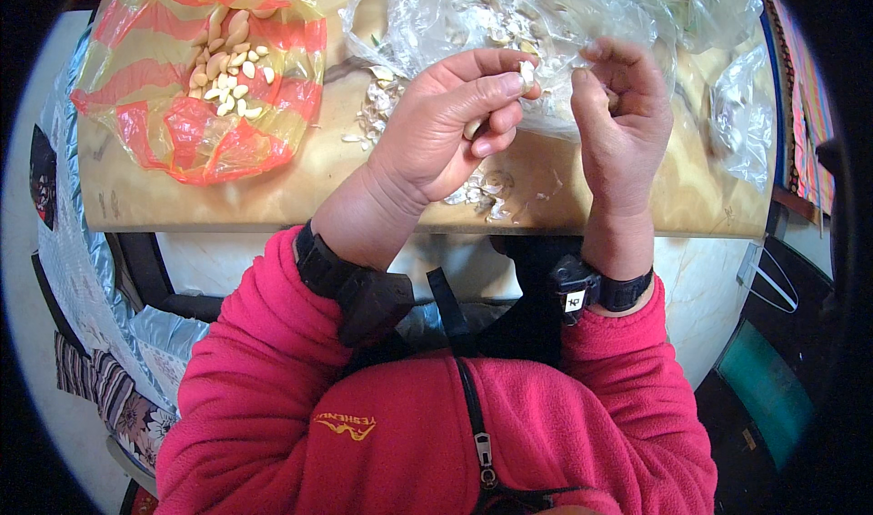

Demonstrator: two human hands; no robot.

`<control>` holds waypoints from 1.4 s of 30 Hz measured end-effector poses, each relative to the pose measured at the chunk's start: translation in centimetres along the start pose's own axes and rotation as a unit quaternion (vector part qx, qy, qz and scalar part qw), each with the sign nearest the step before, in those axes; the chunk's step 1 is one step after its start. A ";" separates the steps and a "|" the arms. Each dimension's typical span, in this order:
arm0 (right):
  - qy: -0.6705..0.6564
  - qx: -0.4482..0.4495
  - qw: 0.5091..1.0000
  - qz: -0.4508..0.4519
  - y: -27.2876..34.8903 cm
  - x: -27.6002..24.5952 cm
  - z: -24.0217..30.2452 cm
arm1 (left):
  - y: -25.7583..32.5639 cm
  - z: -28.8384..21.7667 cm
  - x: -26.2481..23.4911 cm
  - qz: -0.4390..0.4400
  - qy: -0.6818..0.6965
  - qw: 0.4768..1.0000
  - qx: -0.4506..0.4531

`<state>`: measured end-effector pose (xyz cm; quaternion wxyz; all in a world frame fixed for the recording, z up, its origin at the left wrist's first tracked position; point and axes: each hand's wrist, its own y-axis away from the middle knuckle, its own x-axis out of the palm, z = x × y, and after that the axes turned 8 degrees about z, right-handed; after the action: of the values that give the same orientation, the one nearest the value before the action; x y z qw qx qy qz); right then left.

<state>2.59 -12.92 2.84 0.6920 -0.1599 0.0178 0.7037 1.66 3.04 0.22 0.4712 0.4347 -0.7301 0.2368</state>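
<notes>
Between the thumb and forefinger of my left hand (446,115) is a pale garlic clove (526,75). Another whitish piece (472,128) shows against its curled fingers. My right hand (623,119) is raised close by on the right, a small gap away from the clove. Its fingers curl in toward the palm with the thumb bent beside them; what they hold, if anything, is hidden. Beyond both hands lies a clear plastic bag (409,10) with garlic skins and pieces (509,24) on it. Loose white skins (486,192) are scattered on the table under my hands.
A red-and-yellow striped plastic bag (282,137) at the left holds several peeled garlic cloves (238,90), some tan-looking. Another crumpled clear bag (741,115) lies by the right edge of the marbled table (173,207). A green seat-like surface (764,383) stands at the lower right.
</notes>
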 end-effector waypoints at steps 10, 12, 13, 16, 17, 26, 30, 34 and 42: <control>0.096 -0.031 0.989 0.111 0.3 -0.3 0.4 | -0.1 0.3 -0.4 -0.017 0.008 1.000 0.025; 0.116 -0.025 0.983 0.138 0.4 -0.2 0.6 | -0.1 0.3 -0.4 -0.021 0.000 1.000 0.023; 0.111 -0.034 0.986 0.123 0.3 0.1 0.5 | 0.0 0.2 -0.3 -0.024 0.000 1.000 0.018; 0.104 -0.051 0.989 0.088 0.2 0.5 0.3 | 0.0 0.1 -0.2 -0.024 -0.012 1.000 0.009; 0.108 -0.050 0.989 0.084 0.3 0.6 0.3 | 0.1 0.1 -0.1 -0.022 -0.026 0.999 0.006; -0.022 0.019 0.997 0.078 0.2 0.3 0.2 | 0.1 0.2 0.5 -0.028 -0.084 0.996 0.006; -0.090 0.056 0.993 0.053 0.2 0.0 0.1 | 0.1 0.1 0.5 -0.033 -0.076 0.997 0.003; -0.100 0.045 0.994 0.005 -0.2 -0.4 -0.2 | 0.1 0.0 0.5 -0.015 -0.072 0.997 -0.001; 0.197 -0.050 0.979 -0.015 -0.8 -1.0 -1.1 | 0.0 -0.2 0.0 0.018 0.009 1.000 -0.009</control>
<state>3.55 -14.12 2.25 0.6763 -0.3304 0.1161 0.6480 1.75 3.15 0.28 0.4776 0.4146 -0.7357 0.2425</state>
